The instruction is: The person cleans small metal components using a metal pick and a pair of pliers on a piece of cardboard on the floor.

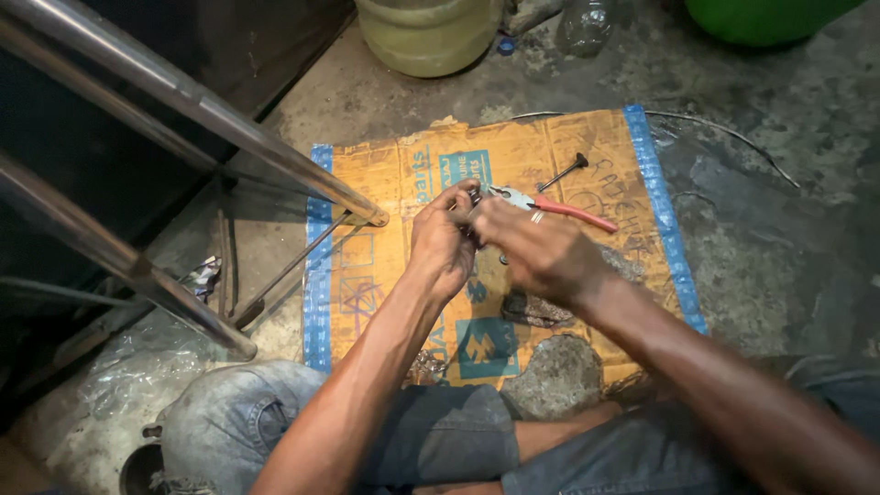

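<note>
My left hand [442, 240] and my right hand [532, 246] meet over a flattened cardboard sheet [385, 183] on the floor. Both close around a small dark metal part [473, 198] held between the fingertips; its shape is mostly hidden by the fingers. My right hand wears a ring. Red-handled pliers [559, 207] lie on the cardboard just behind my right hand, jaws pointing toward the part. A thin dark metal rod [561, 172] with a knob end rests beyond the pliers.
Two shiny metal tubes [183, 101] slant in from the upper left, one ending on the cardboard. A yellowish plastic jug [429, 33] and a green tub [761, 18] stand at the top. A stone [550, 374] sits by my knees. Wire [733, 137] trails on the concrete at right.
</note>
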